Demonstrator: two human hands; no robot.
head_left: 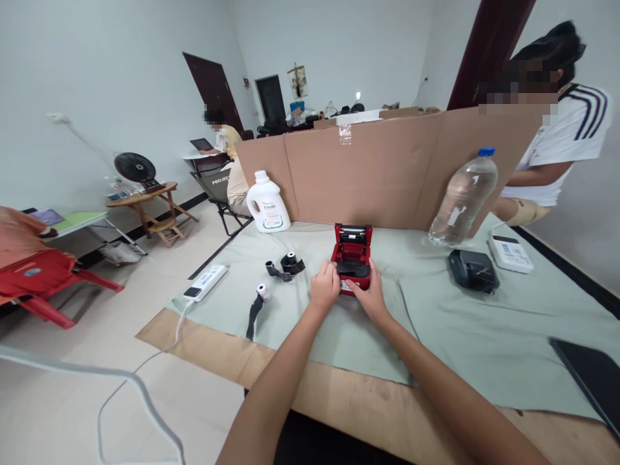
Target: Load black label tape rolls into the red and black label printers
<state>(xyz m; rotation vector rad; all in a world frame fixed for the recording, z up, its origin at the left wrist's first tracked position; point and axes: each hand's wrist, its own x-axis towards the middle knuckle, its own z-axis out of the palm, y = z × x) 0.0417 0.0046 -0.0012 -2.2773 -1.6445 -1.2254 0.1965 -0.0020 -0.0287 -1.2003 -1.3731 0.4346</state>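
Observation:
A small red label printer (353, 282) stands on the green cloth in front of me with its lid (353, 236) raised, a roller showing in the lid. Inside its body lies a dark part I cannot make out clearly. My left hand (325, 285) is closed at the printer's left front edge, fingers bunched. Around the right side, my right hand (371, 292) grips it, with the thumb on the front. To the left lie a black ribbon roll (291, 261), partly unwound, and a white roll (263, 292) with a black strip (253, 316) trailing from it.
Behind the printer stands a cardboard screen (368, 174). A white jug (268, 206) and a large clear bottle (462, 197) flank it. On the right are a black device (473, 271), a power strip (511, 252) and a dark flat object (588, 374); another power strip (206, 282) lies left. People sit nearby.

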